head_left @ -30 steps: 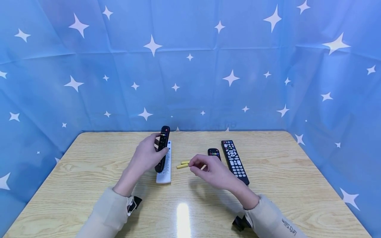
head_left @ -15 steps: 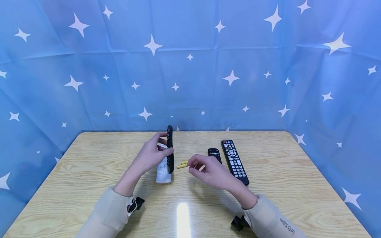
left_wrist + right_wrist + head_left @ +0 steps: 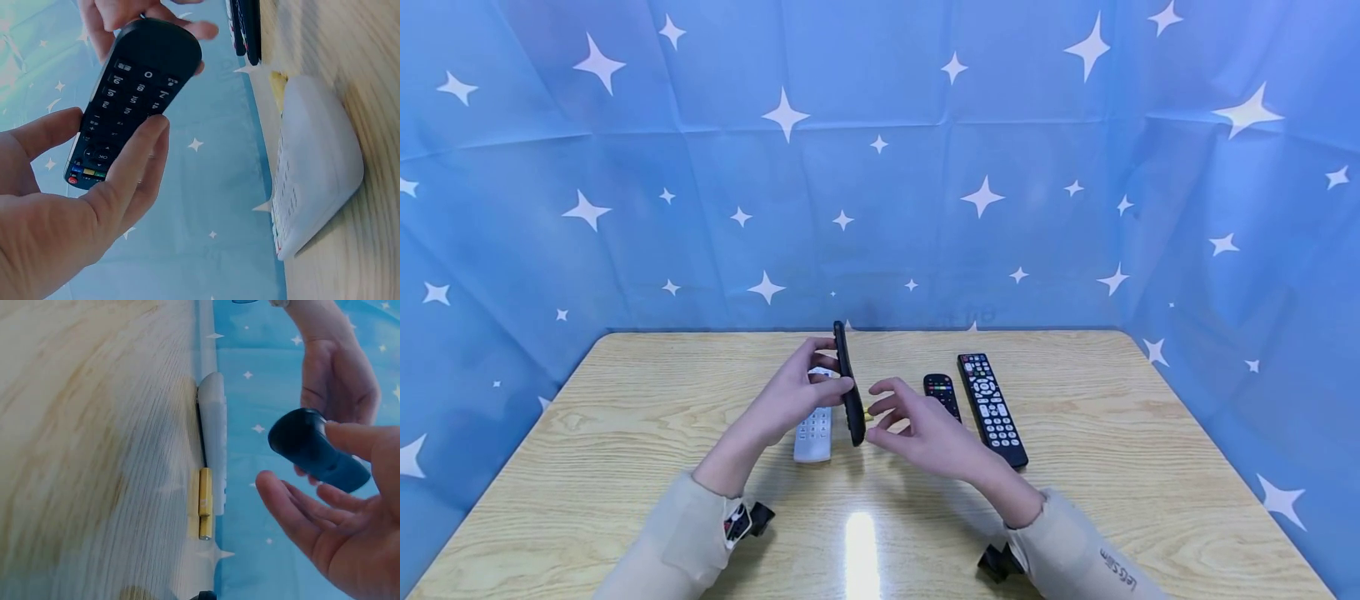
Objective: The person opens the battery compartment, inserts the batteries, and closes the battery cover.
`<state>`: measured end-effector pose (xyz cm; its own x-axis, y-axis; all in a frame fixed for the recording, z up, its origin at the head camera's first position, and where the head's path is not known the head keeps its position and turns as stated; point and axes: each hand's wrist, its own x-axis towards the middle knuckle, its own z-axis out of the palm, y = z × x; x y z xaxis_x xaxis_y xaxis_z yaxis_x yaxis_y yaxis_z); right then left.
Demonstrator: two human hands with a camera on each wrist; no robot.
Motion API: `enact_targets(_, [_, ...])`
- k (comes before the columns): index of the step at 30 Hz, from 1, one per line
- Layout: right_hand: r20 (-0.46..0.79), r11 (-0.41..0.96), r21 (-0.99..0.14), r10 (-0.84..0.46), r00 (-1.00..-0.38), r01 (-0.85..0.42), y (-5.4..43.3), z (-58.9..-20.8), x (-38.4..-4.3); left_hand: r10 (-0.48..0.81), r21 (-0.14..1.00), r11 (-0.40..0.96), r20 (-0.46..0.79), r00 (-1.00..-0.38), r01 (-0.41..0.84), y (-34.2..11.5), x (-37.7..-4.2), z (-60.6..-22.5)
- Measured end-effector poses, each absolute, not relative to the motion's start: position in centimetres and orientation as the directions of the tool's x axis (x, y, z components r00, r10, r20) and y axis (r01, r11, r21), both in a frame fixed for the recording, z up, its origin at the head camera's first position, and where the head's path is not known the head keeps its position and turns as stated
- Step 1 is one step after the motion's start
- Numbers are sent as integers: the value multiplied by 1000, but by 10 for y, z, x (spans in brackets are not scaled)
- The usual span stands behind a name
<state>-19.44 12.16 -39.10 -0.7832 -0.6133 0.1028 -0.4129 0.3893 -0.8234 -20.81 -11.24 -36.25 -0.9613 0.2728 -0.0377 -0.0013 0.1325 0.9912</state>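
Observation:
My left hand grips a black remote control by its sides, thumb on one edge and fingers on the other. The remote is up off the table and turned on edge in the head view; its buttons face the left wrist camera. Close beside its lower end is my right hand, fingers spread and loosely bent, with the thumb overlapping the remote's end in the right wrist view. Two yellow cylindrical batteries lie on the table, mostly hidden behind the remote and right hand in the head view.
A white remote control lies under my left hand. To the right lie a small black remote, partly covered by the right hand, and a longer black remote. A blue star-patterned cloth stands behind the wooden table.
The left hand has moved right with the black remote and turned it from face-up to edge-on, its back toward the right hand. The right hand has spread its fingers away from the batteries.

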Motion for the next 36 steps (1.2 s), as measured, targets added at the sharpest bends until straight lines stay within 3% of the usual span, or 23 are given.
enact_targets(11, [124, 327, -862, -604, -787, -387, 117, -392, -193, 282, 999, 12, -44, -958, -43, -103, -207, -364])
enact_targets(20, [167, 351, -828, -590, -790, -437, 117, -392, -193, 251, 1000, 5, -25, -968, -24, -100, -208, -365])
enact_targets(36, [352, 422, -648, -572, -741, -634, 115, -395, -193, 138, 998, -47, 38, -990, 32, -100, -211, -370])
